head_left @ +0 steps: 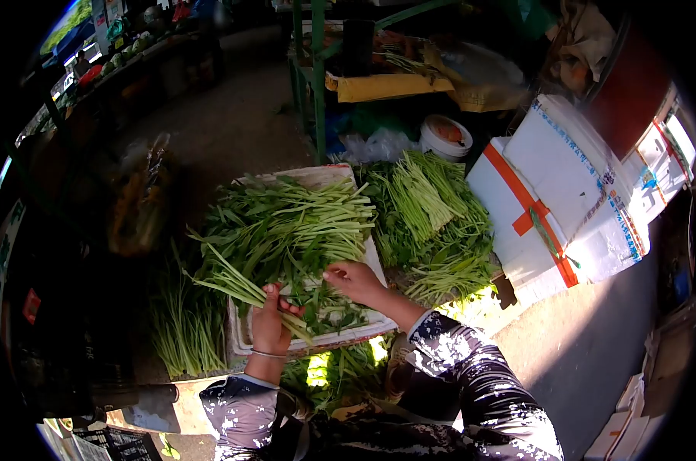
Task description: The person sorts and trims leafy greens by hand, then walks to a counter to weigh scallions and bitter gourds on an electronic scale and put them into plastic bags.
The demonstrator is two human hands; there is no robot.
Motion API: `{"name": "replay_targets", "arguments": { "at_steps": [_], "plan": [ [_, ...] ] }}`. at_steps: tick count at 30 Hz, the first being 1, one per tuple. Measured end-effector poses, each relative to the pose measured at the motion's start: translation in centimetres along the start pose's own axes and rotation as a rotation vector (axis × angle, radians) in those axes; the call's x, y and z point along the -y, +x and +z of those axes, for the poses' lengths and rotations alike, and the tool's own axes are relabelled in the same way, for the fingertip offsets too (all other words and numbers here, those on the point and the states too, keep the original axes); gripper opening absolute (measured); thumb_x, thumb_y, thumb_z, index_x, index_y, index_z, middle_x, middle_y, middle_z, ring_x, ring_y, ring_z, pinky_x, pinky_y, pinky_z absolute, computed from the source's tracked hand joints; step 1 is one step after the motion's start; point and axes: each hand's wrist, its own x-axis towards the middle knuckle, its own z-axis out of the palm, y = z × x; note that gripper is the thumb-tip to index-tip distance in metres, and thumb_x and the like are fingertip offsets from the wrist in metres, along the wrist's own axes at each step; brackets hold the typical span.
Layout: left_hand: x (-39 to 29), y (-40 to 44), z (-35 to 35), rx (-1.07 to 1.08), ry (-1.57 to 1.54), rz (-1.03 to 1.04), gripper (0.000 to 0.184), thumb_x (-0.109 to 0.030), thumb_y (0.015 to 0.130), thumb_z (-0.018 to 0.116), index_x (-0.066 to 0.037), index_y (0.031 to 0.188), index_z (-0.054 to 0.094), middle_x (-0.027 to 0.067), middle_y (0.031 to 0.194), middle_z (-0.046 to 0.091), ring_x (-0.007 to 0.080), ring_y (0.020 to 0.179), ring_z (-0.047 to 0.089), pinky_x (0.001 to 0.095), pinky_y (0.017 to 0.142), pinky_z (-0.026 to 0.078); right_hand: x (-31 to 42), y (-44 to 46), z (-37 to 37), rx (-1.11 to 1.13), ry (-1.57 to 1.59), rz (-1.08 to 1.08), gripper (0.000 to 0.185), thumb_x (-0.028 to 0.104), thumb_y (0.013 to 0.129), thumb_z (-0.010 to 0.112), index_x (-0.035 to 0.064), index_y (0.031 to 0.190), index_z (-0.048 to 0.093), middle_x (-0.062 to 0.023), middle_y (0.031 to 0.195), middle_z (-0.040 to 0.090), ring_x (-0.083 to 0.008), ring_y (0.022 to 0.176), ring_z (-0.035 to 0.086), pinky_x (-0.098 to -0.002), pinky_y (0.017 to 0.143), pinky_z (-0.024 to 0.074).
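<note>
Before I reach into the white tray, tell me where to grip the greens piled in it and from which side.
Probably grip the greens by their bare stalks, coming from the right with the right hand: the stalk ends mostly point that way, while the leaves spread loosely to the left.

There are two hands (269, 319), one bracelet (268, 355), one held bunch of stems (236, 283), one white tray (376, 269), at least four heaps of greens (302, 211), one bucket (440, 146) and at least two white boxes (503, 201).
</note>
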Motion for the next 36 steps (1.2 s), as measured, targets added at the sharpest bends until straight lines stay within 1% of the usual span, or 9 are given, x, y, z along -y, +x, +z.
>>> {"name": "replay_targets", "arguments": {
  "at_steps": [5, 7, 11, 15, 16, 18, 23, 33, 36],
  "plan": [
    [-1.2, 0.3, -0.4, -0.003, 0.026, 0.051, 0.021, -0.031, 0.085, 0.055, -0.011, 0.091, 0.05, -0.004, 0.053, 0.03, 0.0085, 0.044, 0.032, 0.0258, 0.044, 0.034, -5.1, 8.0, -1.4, -0.517, -0.683, -0.056, 0.035, 0.023, 0.083, 0.052, 0.0061, 0.113, 0.05, -0.013, 0.112, 0.052, -0.0293, 0.109, 0.044, -0.045, 0.093, 0.0315],
    [-1.5, 0.4, -0.5, 0.018, -0.036, 0.021, 0.02, -0.032, 0.085, 0.054, -0.014, 0.091, 0.051, -0.0059, 0.051, 0.023, 0.0066, 0.043, 0.022, 0.0229, 0.042, 0.025, -6.7, 9.7, -1.2, -0.3, -0.83, 0.172, 0.03, 0.022, 0.082, 0.051, 0.0061, 0.107, 0.055, -0.0119, 0.114, 0.051, -0.0303, 0.114, 0.039, -0.0474, 0.095, 0.0265],
    [-1.9, 0.5, -1.4, 0.105, -0.153, -0.041, 0.024, -0.034, 0.085, 0.053, -0.014, 0.097, 0.054, -0.0054, 0.048, 0.02, 0.0068, 0.042, 0.02, 0.0223, 0.043, 0.024, -5.6, 9.1, -2.5, -0.054, -1.023, 0.177, 0.026, 0.023, 0.081, 0.052, 0.0081, 0.101, 0.061, -0.0132, 0.108, 0.054, -0.029, 0.109, 0.044, -0.0456, 0.092, 0.0313],
    [-1.5, 0.8, -1.8, 0.027, -0.111, -0.077, 0.026, -0.034, 0.085, 0.052, -0.011, 0.095, 0.055, -0.0044, 0.048, 0.022, 0.0077, 0.043, 0.024, 0.0236, 0.043, 0.028, -4.4, 6.4, -2.7, -0.218, -0.49, 0.116, 0.023, 0.027, 0.079, 0.056, 0.0093, 0.091, 0.065, -0.0096, 0.08, 0.063, -0.0252, 0.071, 0.06, -0.0367, 0.069, 0.0469],
    [-1.3, 1.0, -1.9, -0.002, -0.099, -0.071, 0.026, -0.035, 0.085, 0.052, -0.01, 0.094, 0.055, -0.0042, 0.049, 0.023, 0.008, 0.043, 0.026, 0.0242, 0.044, 0.03, -2.9, 5.9, -3.5, -0.029, -0.282, 0.263, 0.026, 0.028, 0.08, 0.056, 0.0042, 0.087, 0.065, -0.0111, 0.074, 0.063, -0.0202, 0.065, 0.061, -0.0352, 0.06, 0.0479],
    [-0.9, 1.2, -2.3, -0.054, -0.146, -0.086, 0.026, -0.035, 0.086, 0.05, -0.01, 0.092, 0.056, -0.0041, 0.049, 0.026, 0.0088, 0.044, 0.03, 0.0255, 0.045, 0.035, -3.6, 4.3, -2.9, -0.054, 0.276, 0.292, 0.029, 0.024, 0.08, 0.057, -0.0027, 0.089, 0.061, -0.0078, 0.068, 0.063, -0.0105, 0.053, 0.059, -0.0255, 0.048, 0.0451],
    [-0.2, 1.3, -2.7, -0.102, -0.198, -0.105, 0.025, -0.034, 0.088, 0.048, -0.011, 0.089, 0.056, -0.0034, 0.051, 0.033, 0.0099, 0.046, 0.036, 0.0282, 0.048, 0.038, 2.6, -0.8, -4.7, -0.165, 0.482, 0.441, 0.022, 0.019, 0.082, 0.054, -0.0009, 0.092, 0.055, -0.0087, 0.078, 0.064, -0.0131, 0.062, 0.06, -0.0232, 0.051, 0.0403],
    [0.3, 0.5, -1.6, -0.081, -0.108, -0.052, 0.024, -0.028, 0.087, 0.049, -0.006, 0.091, 0.056, -0.0018, 0.054, 0.038, 0.0101, 0.048, 0.04, 0.0297, 0.049, 0.041, 8.0, -11.2, -4.9, -0.854, 0.591, -0.106, 0.016, 0.008, 0.084, 0.051, -0.0005, 0.098, 0.048, -0.0164, 0.095, 0.061, -0.0156, 0.08, 0.059, -0.0231, 0.067, 0.0422],
    [0.4, -0.4, -0.7, -0.051, 0.021, -0.039, 0.025, -0.029, 0.088, 0.049, -0.006, 0.094, 0.055, -0.0023, 0.056, 0.042, 0.0107, 0.051, 0.043, 0.0276, 0.05, 0.041, 8.2, -12.3, -5.7, -0.8, 0.584, -0.189, 0.015, 0.007, 0.085, 0.05, -0.0006, 0.097, 0.048, -0.0169, 0.095, 0.06, -0.0166, 0.081, 0.059, -0.0242, 0.069, 0.0432]
  ]
}}
